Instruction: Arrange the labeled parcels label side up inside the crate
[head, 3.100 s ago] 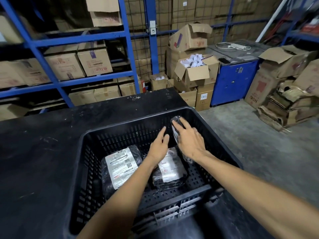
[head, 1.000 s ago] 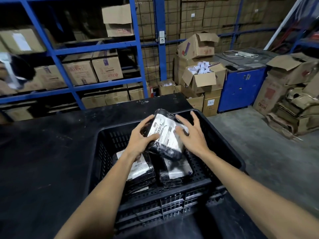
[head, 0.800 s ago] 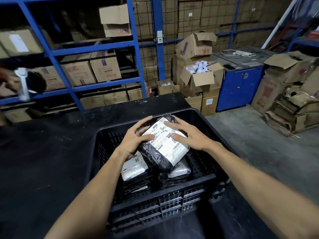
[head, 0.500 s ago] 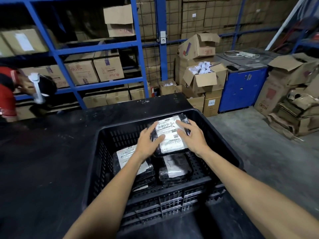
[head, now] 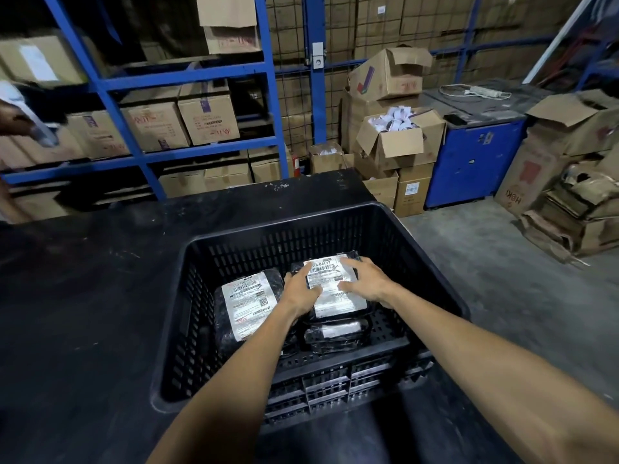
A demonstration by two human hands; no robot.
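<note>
Hands pressing a labelled parcel (head: pixel 330 289) in the black crate (head: pixel 432 262)

Left hand (head: pixel 299 291) and right hand (head: pixel 366 283) are lying flat, fingers spread, gripping nothing.

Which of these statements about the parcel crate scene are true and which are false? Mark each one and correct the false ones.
1. Both hands rest on the same parcel. True: the left hand and right hand lie flat on the far parcel, whose label faces up.
2. The black crate stands on the concrete floor. False: it stands on the black table.
3. The left parcel shows its label. True.
4. The crate holds one parcel only. False: at least three show, one of them the near parcel partly under the far parcel.
5. The open carton of white items sits inside the crate. False: it sits on stacked cartons beyond the table.
</note>
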